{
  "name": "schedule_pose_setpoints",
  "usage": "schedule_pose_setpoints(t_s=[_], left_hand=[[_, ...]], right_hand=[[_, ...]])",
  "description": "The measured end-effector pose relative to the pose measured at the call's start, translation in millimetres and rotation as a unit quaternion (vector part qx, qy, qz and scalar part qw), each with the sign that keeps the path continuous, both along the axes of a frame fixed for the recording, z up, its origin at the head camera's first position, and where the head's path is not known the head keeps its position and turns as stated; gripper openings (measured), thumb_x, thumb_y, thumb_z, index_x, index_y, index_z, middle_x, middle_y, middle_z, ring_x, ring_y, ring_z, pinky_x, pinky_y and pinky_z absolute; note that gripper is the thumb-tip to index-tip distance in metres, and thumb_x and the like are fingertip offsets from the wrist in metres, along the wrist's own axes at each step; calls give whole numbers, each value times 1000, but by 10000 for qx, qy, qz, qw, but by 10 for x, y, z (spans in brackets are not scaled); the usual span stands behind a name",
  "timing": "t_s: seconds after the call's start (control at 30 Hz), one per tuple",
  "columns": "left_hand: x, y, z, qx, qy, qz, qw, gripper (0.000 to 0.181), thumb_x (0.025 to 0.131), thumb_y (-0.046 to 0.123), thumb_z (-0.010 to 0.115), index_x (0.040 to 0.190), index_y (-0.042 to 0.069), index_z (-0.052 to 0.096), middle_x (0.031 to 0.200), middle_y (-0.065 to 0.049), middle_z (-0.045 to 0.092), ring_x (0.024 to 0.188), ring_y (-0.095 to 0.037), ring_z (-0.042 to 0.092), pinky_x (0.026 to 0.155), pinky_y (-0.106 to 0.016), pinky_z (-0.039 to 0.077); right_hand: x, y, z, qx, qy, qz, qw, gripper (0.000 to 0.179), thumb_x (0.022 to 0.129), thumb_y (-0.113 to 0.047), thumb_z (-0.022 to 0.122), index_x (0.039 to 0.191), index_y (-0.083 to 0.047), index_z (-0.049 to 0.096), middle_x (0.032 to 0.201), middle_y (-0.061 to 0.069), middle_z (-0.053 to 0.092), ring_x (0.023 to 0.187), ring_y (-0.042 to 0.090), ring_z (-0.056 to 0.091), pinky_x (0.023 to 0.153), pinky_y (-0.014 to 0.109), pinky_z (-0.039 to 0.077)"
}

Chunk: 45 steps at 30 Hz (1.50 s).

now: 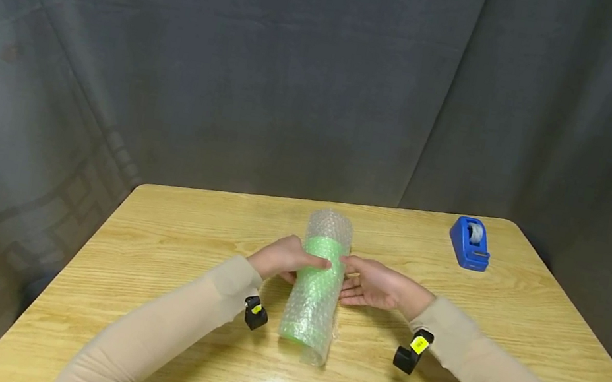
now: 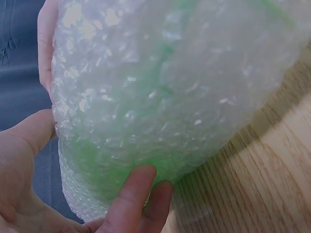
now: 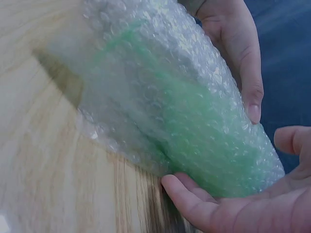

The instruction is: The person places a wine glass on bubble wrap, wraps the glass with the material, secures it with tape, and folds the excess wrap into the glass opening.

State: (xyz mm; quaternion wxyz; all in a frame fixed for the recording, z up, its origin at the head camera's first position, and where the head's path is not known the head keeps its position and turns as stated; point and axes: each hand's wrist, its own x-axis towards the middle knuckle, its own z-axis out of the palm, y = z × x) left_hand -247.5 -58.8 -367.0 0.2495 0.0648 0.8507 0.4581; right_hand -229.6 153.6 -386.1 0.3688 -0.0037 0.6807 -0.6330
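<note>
A bubble-wrapped bundle [image 1: 311,315] lies lengthwise on the table, roughly tube-shaped, with something green showing through the clear bubbles. What the green thing is stays hidden by the wrap. My left hand [image 1: 289,258] holds the bundle from its left side, thumb laid across the top and fingers down along the side. From the right, my right hand [image 1: 378,285] is at the bundle's other side, its fingers fairly straight. In the right wrist view, the right fingertips [image 3: 175,187] touch the wrap low down near the wood, and a loose flap of bubble wrap [image 3: 73,53] sticks out over the table.
Toward the back right of the wooden table [image 1: 187,219] stands a blue tape dispenser [image 1: 468,243] with a roll of tape in it. Dark grey curtains [image 1: 299,83] hang behind and beside the table. Each sleeve carries a small black wrist camera [image 1: 255,313].
</note>
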Motion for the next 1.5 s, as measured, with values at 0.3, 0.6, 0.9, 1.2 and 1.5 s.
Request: schedule_pose_setpoints(t_s=[0.3, 0.6, 0.9, 1.2, 1.5], left_hand=[[7, 12, 0, 59, -49, -2, 10000, 63, 81, 40, 76, 116, -7, 52, 105, -14, 61, 91, -24, 66, 76, -39, 59], [10, 26, -12, 108, -70, 2, 9999, 62, 82, 40, 75, 117, -6, 52, 106, -13, 61, 92, -23, 66, 76, -39, 59], [7, 28, -8, 84, -102, 31, 9999, 61, 82, 40, 75, 116, -6, 52, 106, -13, 61, 91, -24, 66, 76, -38, 59], [-1, 23, -4, 42, -101, 32, 9999, 61, 83, 40, 75, 117, -5, 52, 106, -13, 61, 92, -23, 65, 76, -38, 59], [10, 13, -5, 68, -89, 5, 9999, 61, 83, 40, 74, 118, -5, 52, 107, -13, 61, 91, -23, 65, 76, -38, 59]], right_hand=[[21, -29, 11, -152, -4, -223, 9996, 55, 104, -38, 30, 136, 6, 26, 114, 22, 50, 101, 25, 55, 105, 41, 43], [-2, -28, -33, -404, -359, -469, 9974, 46, 103, -39, 32, 132, -3, 26, 114, 18, 45, 95, 25, 59, 86, 35, 54], [-27, 3, -27, -208, -234, -197, 9993, 45, 103, -41, 31, 129, -4, 27, 105, 14, 53, 89, 17, 55, 81, 25, 49], [-45, -7, -62, -322, -231, -202, 9990, 54, 103, -35, 37, 140, 1, 22, 114, 20, 50, 97, 25, 57, 97, 38, 48], [-48, -15, -141, -841, -307, -329, 9954, 58, 103, -28, 44, 143, 8, 23, 114, 22, 51, 98, 28, 59, 93, 46, 53]])
